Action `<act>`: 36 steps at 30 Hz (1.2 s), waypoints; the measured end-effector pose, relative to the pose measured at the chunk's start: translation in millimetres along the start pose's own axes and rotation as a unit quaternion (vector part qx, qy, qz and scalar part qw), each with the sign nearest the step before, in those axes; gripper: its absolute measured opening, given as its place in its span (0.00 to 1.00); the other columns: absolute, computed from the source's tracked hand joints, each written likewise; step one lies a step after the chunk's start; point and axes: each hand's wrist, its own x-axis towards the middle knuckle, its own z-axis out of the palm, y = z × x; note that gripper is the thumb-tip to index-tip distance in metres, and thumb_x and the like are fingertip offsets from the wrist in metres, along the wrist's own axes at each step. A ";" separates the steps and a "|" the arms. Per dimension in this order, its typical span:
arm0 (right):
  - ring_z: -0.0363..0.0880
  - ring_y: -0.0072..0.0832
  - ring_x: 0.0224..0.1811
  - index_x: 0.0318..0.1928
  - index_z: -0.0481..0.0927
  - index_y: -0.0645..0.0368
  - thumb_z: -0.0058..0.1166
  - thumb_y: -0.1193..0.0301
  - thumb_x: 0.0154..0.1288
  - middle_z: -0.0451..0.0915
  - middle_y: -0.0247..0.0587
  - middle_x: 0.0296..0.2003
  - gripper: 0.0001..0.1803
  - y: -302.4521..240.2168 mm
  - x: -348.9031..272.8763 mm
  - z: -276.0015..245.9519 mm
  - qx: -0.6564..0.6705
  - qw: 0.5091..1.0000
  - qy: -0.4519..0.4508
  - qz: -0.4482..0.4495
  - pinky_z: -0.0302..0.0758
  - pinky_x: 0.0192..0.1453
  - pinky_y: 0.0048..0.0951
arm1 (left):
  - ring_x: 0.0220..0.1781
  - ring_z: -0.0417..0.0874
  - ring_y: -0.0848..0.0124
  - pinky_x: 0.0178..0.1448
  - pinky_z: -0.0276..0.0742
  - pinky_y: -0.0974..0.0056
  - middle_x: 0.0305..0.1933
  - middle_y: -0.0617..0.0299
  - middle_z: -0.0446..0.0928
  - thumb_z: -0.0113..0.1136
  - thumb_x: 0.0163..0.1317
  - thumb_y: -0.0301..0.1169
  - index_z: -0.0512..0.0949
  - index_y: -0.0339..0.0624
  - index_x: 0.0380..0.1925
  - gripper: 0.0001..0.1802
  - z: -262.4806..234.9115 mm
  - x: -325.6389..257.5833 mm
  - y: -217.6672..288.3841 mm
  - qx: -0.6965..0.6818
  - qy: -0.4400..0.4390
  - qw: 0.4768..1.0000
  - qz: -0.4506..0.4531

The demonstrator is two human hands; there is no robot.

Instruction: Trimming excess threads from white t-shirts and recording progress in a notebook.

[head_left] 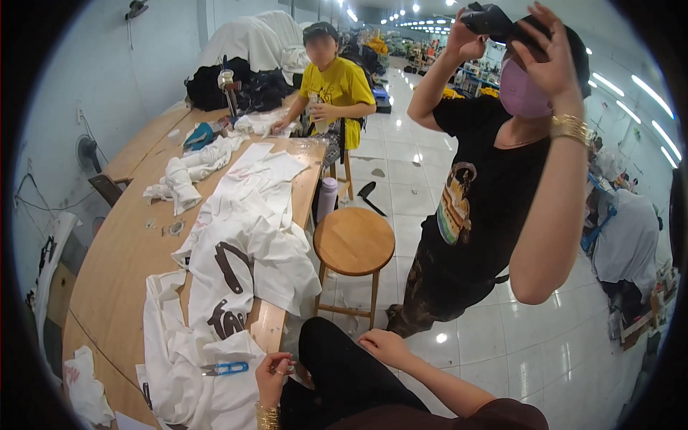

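My left hand [272, 376], gold bangles at its wrist, is beside the table edge with its fingers curled together; anything between them is too small to make out. My right hand [387, 349] lies on my dark-trousered knee [330, 351], fingers loosely stretched and holding nothing. Left of my left hand, a pair of blue thread snips [228, 369] rests on a white garment [193, 358]. Beyond them, more white cloth with a dark print [233, 269] is spread along the wooden table [122, 279].
A round wooden stool [355, 241] stands beside the table, near a lilac bottle [327, 197]. At right stands a person in black [494, 186], both hands raised to a dark headset [487, 20]. Another person in yellow [337, 93] sits at the table's far end.
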 end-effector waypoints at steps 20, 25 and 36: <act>0.68 0.34 0.61 0.61 0.65 0.53 0.31 0.59 0.69 0.68 0.36 0.59 0.24 12.8 -41.4 -218.6 0.730 0.613 0.297 -0.052 0.66 0.63 0.40 | 0.35 0.80 0.72 0.34 0.81 0.70 0.37 0.57 0.77 0.51 0.64 0.26 0.75 0.32 0.38 0.07 -5.0 3.4 -5.4 -0.014 -0.015 1.000 0.007; 0.70 0.35 0.59 0.63 0.61 0.55 0.32 0.58 0.70 0.68 0.37 0.59 0.25 13.6 -11.3 -217.2 0.722 0.557 0.406 0.062 0.68 0.62 0.38 | 0.35 0.80 0.72 0.34 0.80 0.70 0.37 0.57 0.78 0.51 0.64 0.26 0.75 0.33 0.38 0.07 -8.8 1.7 -3.8 -0.004 0.002 1.000 0.005; 0.71 0.36 0.57 0.61 0.62 0.62 0.39 0.57 0.69 0.70 0.44 0.57 0.28 30.4 6.7 -168.4 0.689 0.644 0.330 0.044 0.69 0.62 0.38 | 0.34 0.80 0.74 0.32 0.80 0.71 0.37 0.59 0.78 0.53 0.64 0.29 0.75 0.35 0.38 0.08 -3.6 0.8 -8.0 0.001 0.018 1.000 -0.010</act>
